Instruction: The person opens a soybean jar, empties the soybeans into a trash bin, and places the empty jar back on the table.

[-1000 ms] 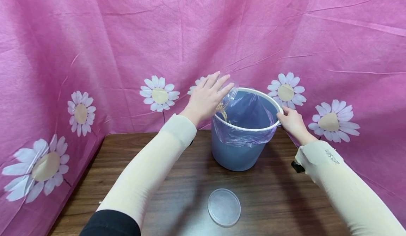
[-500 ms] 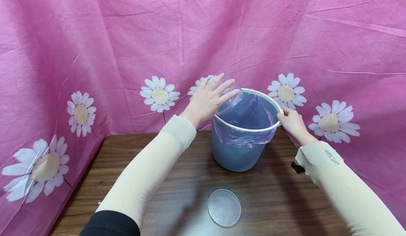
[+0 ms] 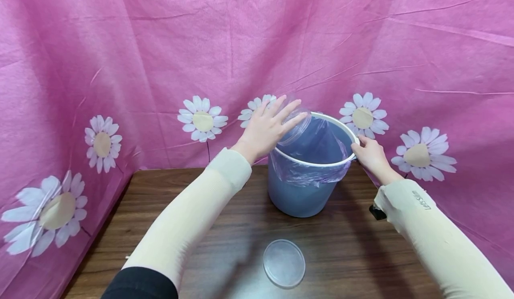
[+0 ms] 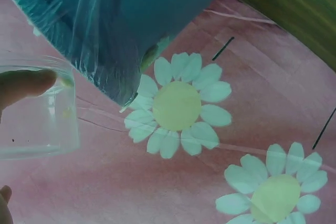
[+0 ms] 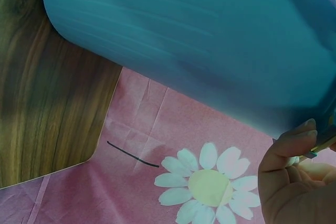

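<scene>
My left hand point(image 3: 265, 131) holds a clear plastic jar point(image 3: 300, 129) tipped sideways over the left rim of a blue-grey trash bin point(image 3: 301, 198). In the left wrist view the thumb point(image 4: 29, 86) lies along the jar's wall, and a few small bits cling inside the jar point(image 4: 39, 127). A thin purple bag point(image 3: 307, 174) lines the bin and folds over its white rim. At the bin's right side, my right hand point(image 3: 373, 156) pinches the rim between thumb and fingers; the right wrist view shows this grip at its edge.
A round clear lid point(image 3: 283, 263) lies flat on the brown wooden table point(image 3: 180, 245), in front of the bin. Pink cloth point(image 3: 160, 67) with white daisies hangs behind and at both sides of the table.
Yellowish bits were falling from the jar into the bin a second ago; none fall now. My left hand has moved slightly right with the jar. The right hand stays at the rim.
</scene>
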The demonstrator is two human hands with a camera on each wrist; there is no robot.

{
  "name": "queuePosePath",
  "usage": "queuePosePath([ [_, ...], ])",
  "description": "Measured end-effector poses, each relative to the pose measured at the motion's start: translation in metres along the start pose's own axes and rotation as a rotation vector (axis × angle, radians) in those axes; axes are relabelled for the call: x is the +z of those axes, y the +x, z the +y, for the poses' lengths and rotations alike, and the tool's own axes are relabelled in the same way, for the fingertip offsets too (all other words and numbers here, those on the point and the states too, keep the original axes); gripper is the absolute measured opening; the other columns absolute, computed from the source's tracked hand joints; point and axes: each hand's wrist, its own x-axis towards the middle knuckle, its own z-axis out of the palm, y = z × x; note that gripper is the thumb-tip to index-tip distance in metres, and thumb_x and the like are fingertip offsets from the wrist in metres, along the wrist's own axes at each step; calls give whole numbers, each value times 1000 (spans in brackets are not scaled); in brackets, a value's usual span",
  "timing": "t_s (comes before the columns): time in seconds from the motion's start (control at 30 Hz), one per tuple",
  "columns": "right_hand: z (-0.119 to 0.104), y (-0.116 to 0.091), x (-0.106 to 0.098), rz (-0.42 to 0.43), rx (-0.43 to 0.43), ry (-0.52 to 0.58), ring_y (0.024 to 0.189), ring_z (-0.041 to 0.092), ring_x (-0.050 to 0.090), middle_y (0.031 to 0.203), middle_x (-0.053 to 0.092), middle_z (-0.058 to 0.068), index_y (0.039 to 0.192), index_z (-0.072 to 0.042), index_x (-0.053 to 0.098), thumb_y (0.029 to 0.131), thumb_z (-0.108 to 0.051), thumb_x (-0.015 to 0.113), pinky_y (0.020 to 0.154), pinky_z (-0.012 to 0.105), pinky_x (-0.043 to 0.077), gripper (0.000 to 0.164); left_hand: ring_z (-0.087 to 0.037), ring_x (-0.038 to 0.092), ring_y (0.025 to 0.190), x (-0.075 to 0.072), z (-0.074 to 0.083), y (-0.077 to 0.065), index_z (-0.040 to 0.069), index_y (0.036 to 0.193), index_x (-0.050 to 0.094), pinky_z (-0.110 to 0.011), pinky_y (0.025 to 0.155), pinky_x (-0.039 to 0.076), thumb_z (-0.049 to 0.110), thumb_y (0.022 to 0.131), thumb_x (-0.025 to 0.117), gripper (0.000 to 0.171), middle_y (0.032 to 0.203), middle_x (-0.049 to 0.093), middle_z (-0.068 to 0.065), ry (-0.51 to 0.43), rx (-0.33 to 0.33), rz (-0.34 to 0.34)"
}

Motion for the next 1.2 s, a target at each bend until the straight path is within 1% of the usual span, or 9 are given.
queuePosePath([
  [0.1,0,0,0,9,-5,-6,123,51,46,137,50,34,145,5,41,96,-19,39,106,63,36,55,-24,29,149,0,-1,-1,41,153,32,-48,117,32,8,99,51,66,163,28,7,-12,15,-5],
  [0.27,-2,-1,1,28,-24,-3,104,45,50,117,57,30,128,4,55,95,-19,40,97,61,41,43,-19,35,144,-3,-1,-1,42,154,29,-39,107,41,8,98,54,69,164,25,9,-21,97,-76],
  [0.33,-3,-1,2,23,-23,3,103,43,49,116,57,28,127,3,55,95,-19,40,96,59,41,42,-19,37,142,-3,-1,-2,41,154,29,-37,104,42,7,98,54,70,163,26,8,-6,112,-66],
  [0.4,-3,-1,2,14,-18,9,107,44,49,120,57,29,133,4,53,95,-19,39,98,60,40,47,-20,39,141,-2,-2,-3,39,154,30,-37,103,42,7,98,55,70,163,27,7,-2,106,-47],
  [0.57,-3,-1,1,12,-7,9,110,44,49,124,56,30,138,4,50,95,-20,39,101,60,39,50,-21,40,141,2,-4,-6,34,154,33,-41,105,42,11,100,52,61,161,32,4,-24,21,2],
  [0.77,-2,0,0,15,-6,10,107,43,48,121,56,30,135,4,52,96,-20,39,99,60,40,47,-26,45,138,6,-5,-10,23,150,42,-39,107,44,16,100,49,51,156,41,-5,-93,-57,94],
  [0.87,-2,-1,1,18,-4,11,108,44,49,122,56,30,135,4,51,95,-19,39,100,60,40,48,-28,44,139,6,-7,-11,19,151,40,-39,110,42,26,93,64,63,157,39,-8,-134,-71,54],
  [1.0,-3,-1,1,8,6,11,116,47,48,131,53,33,143,6,44,96,-19,39,105,62,37,54,-29,46,137,5,-11,-13,14,151,35,-41,111,42,45,75,82,95,157,36,-11,-226,-109,-3],
  [1.2,-3,0,1,5,7,18,111,43,47,129,54,32,142,7,44,96,-19,39,103,60,38,53,-32,47,136,2,-15,-16,11,151,33,-45,109,44,60,70,81,106,156,39,-10,-285,-215,14],
])
